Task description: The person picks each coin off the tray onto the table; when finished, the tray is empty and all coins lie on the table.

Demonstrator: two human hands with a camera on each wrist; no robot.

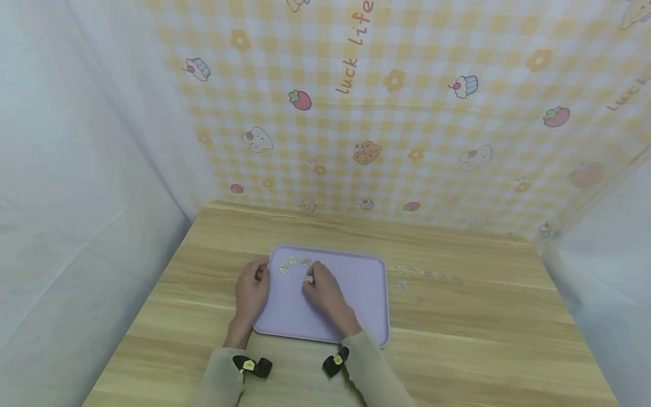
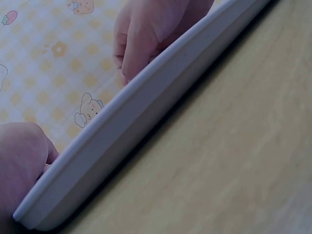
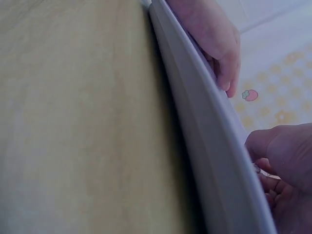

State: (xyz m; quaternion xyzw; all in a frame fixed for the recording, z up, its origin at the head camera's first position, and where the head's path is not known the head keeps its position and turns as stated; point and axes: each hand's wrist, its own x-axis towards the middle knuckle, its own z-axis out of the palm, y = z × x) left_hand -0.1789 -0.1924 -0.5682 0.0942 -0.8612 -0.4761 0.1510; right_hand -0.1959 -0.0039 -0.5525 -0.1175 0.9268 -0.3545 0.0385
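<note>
A shallow lilac tray (image 1: 351,305) lies on the wooden table. My left hand (image 1: 251,289) grips its left rim near the far corner, fingers curled at the edge. Over the left half of the tray, my right hand (image 1: 325,291) pinches a small clear round disc (image 1: 308,278) between thumb and fingers; only part of the disc shows in the right wrist view. Three similar shiny discs lie in the tray's far left corner, the nearest to me being one disc (image 1: 283,269). In the left wrist view the tray wall (image 2: 122,126) hides the fingertips of both hands.
To the right of the tray, several clear discs lie in a row on the table (image 1: 483,328), with one disc (image 1: 400,285) just in front of the row's left end. A checked yellow cloth (image 1: 386,124) hangs behind the table, and white cloth (image 1: 91,169) hangs at the sides.
</note>
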